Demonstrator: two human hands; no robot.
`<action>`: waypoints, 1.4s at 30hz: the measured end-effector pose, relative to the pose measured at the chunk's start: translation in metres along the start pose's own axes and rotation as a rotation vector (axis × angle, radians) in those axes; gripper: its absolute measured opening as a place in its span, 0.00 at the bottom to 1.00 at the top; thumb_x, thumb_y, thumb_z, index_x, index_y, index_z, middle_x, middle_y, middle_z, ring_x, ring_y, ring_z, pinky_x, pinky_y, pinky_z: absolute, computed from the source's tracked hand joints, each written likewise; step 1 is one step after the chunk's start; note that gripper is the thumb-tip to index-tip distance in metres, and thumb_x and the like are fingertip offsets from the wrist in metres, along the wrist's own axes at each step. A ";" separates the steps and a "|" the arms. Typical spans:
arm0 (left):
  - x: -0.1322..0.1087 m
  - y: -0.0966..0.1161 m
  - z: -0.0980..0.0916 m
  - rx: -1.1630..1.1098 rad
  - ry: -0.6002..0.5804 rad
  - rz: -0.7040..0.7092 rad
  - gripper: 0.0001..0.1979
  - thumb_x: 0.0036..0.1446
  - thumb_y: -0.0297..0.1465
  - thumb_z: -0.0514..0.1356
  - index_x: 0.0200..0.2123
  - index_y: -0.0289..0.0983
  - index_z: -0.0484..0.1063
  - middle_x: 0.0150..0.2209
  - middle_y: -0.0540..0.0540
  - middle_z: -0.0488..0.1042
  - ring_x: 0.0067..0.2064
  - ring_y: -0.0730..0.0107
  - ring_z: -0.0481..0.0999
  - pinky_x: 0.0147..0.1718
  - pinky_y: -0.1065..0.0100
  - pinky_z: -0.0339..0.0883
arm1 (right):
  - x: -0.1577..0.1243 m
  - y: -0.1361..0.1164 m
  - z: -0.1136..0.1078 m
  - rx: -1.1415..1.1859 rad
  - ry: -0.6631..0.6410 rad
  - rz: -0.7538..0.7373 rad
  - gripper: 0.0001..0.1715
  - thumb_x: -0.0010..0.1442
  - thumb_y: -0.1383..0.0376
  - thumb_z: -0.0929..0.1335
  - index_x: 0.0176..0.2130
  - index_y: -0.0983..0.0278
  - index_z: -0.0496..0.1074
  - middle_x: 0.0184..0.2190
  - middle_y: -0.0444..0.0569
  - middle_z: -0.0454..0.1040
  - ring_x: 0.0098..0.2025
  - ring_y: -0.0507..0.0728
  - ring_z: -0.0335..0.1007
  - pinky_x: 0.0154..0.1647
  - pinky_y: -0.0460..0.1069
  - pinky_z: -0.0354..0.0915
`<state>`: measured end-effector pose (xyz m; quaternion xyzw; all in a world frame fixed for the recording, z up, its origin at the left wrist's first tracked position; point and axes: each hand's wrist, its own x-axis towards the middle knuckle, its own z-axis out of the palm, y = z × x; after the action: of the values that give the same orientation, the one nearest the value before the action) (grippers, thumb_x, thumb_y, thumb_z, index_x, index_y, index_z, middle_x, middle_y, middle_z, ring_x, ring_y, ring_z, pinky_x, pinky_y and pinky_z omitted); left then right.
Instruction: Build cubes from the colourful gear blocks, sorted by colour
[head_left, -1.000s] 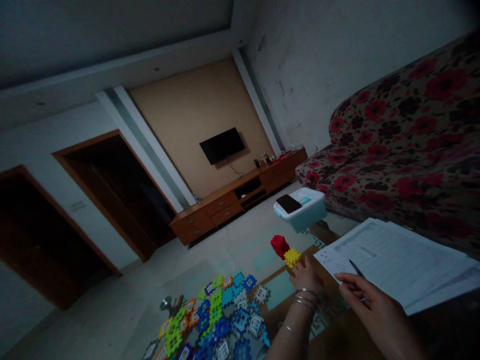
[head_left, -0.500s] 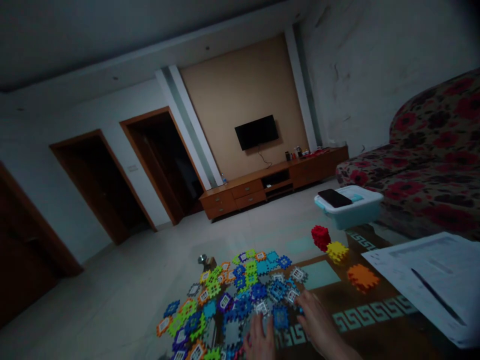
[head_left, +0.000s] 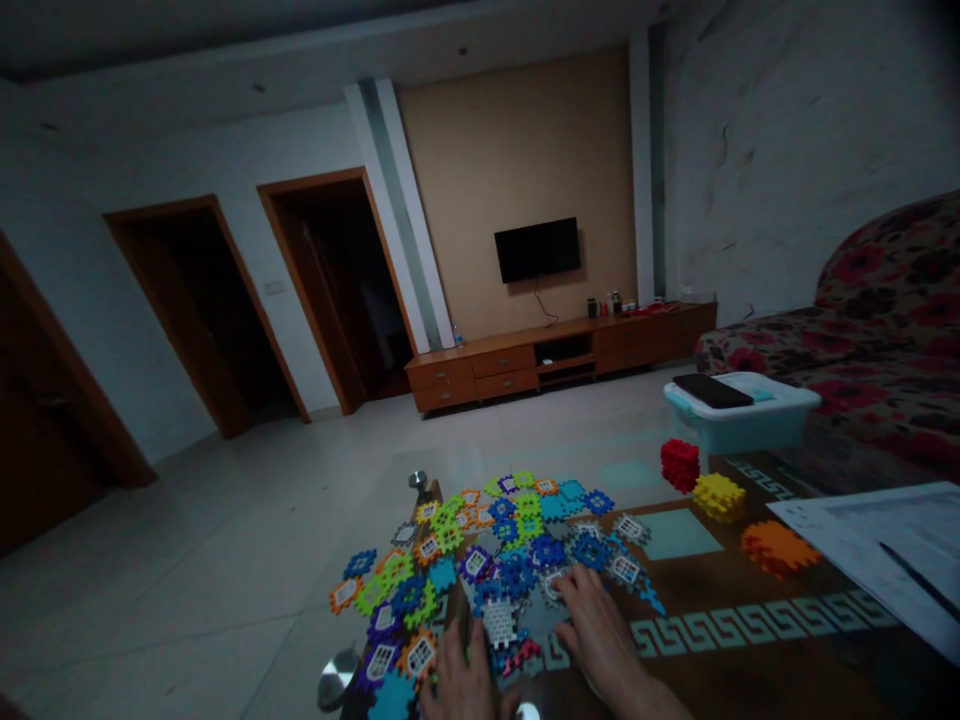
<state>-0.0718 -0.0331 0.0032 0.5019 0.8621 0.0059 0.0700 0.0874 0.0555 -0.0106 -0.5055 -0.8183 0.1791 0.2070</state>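
Observation:
Many toothed plastic tiles in blue, green, purple, orange and grey (head_left: 517, 575) lie spread over the glass table. My left hand (head_left: 465, 680) is low over the near edge of the spread, fingers stretched forward and thumb apart, just left of a grey brick-patterned tile (head_left: 499, 622). What lies under its palm is hidden. My right hand (head_left: 600, 632) reaches in from the right, thumb held away from the fingers. Its fingertips touch or hover over a grey tile with a white window (head_left: 553, 586). Some red tiles (head_left: 521, 655) lie between the two hands.
Red (head_left: 680, 466), yellow (head_left: 720, 497) and orange (head_left: 780, 548) tile stacks stand to the right. Beyond them is a lidded light-blue box (head_left: 742, 425) with a dark phone-like slab (head_left: 712, 391) on it. Paper sheets (head_left: 862, 530) with a pen (head_left: 919, 580) lie at far right.
The view has turned and levelled a little. My right hand has shifted left across the tiles to the grey window tile. My left hand has moved left, off that tile.

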 end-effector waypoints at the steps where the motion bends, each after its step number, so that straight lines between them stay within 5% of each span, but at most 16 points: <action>1: 0.001 -0.001 0.002 -0.014 -0.004 0.001 0.37 0.50 0.26 0.59 0.64 0.36 0.55 0.68 0.31 0.50 0.68 0.43 0.50 0.60 0.42 0.50 | 0.001 -0.004 -0.001 -0.015 0.020 0.001 0.22 0.51 0.75 0.67 0.47 0.63 0.73 0.49 0.55 0.71 0.53 0.64 0.64 0.53 0.53 0.62; 9: 0.025 -0.001 -0.003 -0.142 0.031 0.048 0.37 0.51 0.22 0.56 0.66 0.37 0.51 0.69 0.37 0.51 0.69 0.58 0.50 0.64 0.56 0.48 | 0.014 0.009 0.001 -0.130 0.017 0.003 0.22 0.54 0.77 0.65 0.47 0.65 0.75 0.49 0.57 0.72 0.54 0.65 0.65 0.54 0.55 0.62; 13: 0.023 -0.005 -0.015 -0.252 0.117 0.105 0.33 0.54 0.27 0.55 0.64 0.37 0.54 0.68 0.39 0.53 0.69 0.58 0.49 0.65 0.57 0.46 | 0.011 0.002 0.011 -0.059 0.038 -0.161 0.23 0.58 0.74 0.64 0.52 0.63 0.73 0.55 0.57 0.69 0.59 0.64 0.62 0.58 0.56 0.60; 16: 0.016 -0.027 -0.027 -0.301 0.149 0.062 0.30 0.53 0.25 0.53 0.61 0.40 0.60 0.66 0.42 0.57 0.68 0.62 0.54 0.63 0.58 0.50 | 0.009 -0.018 0.026 0.030 -0.006 -0.295 0.25 0.60 0.69 0.66 0.57 0.61 0.69 0.61 0.54 0.65 0.63 0.64 0.57 0.62 0.58 0.56; 20: 0.010 -0.066 -0.034 -0.274 0.031 0.019 0.39 0.41 0.20 0.56 0.60 0.41 0.62 0.66 0.45 0.58 0.67 0.64 0.54 0.61 0.61 0.52 | 0.014 -0.045 0.047 0.053 -0.003 -0.299 0.33 0.57 0.69 0.69 0.61 0.59 0.64 0.66 0.53 0.57 0.67 0.65 0.50 0.64 0.61 0.52; 24: 0.010 -0.077 -0.029 -0.226 -0.132 0.108 0.41 0.38 0.20 0.57 0.61 0.42 0.61 0.66 0.46 0.59 0.68 0.63 0.54 0.61 0.62 0.50 | 0.021 -0.056 0.055 0.052 -0.023 -0.304 0.27 0.57 0.71 0.68 0.56 0.59 0.70 0.62 0.54 0.64 0.65 0.65 0.54 0.63 0.60 0.53; 28: 0.011 -0.066 -0.030 -0.241 -0.071 0.107 0.32 0.43 0.20 0.55 0.53 0.45 0.69 0.59 0.48 0.68 0.64 0.65 0.60 0.57 0.62 0.53 | 0.024 -0.053 0.048 0.106 -0.027 -0.288 0.25 0.56 0.72 0.68 0.52 0.59 0.73 0.54 0.54 0.71 0.57 0.65 0.63 0.57 0.58 0.60; 34: 0.009 -0.063 -0.035 -0.274 0.028 0.003 0.35 0.41 0.23 0.61 0.57 0.40 0.64 0.57 0.41 0.66 0.61 0.56 0.62 0.55 0.59 0.56 | 0.008 -0.044 0.012 0.271 0.003 -0.330 0.33 0.51 0.74 0.68 0.56 0.65 0.66 0.51 0.56 0.68 0.54 0.63 0.61 0.57 0.56 0.59; 38: 0.007 -0.061 -0.032 -0.456 0.188 0.098 0.28 0.47 0.27 0.59 0.54 0.36 0.64 0.51 0.42 0.69 0.56 0.61 0.66 0.54 0.65 0.59 | -0.024 -0.032 -0.003 0.336 -0.186 -0.448 0.21 0.50 0.73 0.67 0.45 0.62 0.70 0.48 0.52 0.69 0.51 0.61 0.62 0.52 0.54 0.61; 42: 0.003 -0.046 -0.025 -0.547 0.187 0.276 0.18 0.50 0.27 0.56 0.46 0.36 0.69 0.46 0.43 0.70 0.50 0.63 0.69 0.50 0.66 0.62 | -0.046 -0.017 -0.002 0.266 -0.330 -0.463 0.13 0.47 0.73 0.70 0.35 0.62 0.70 0.44 0.50 0.70 0.48 0.60 0.63 0.49 0.53 0.61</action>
<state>-0.1166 -0.0521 0.0239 0.5739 0.7550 0.2930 0.1215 0.0945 0.0074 -0.0075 -0.2384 -0.9036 0.3123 0.1707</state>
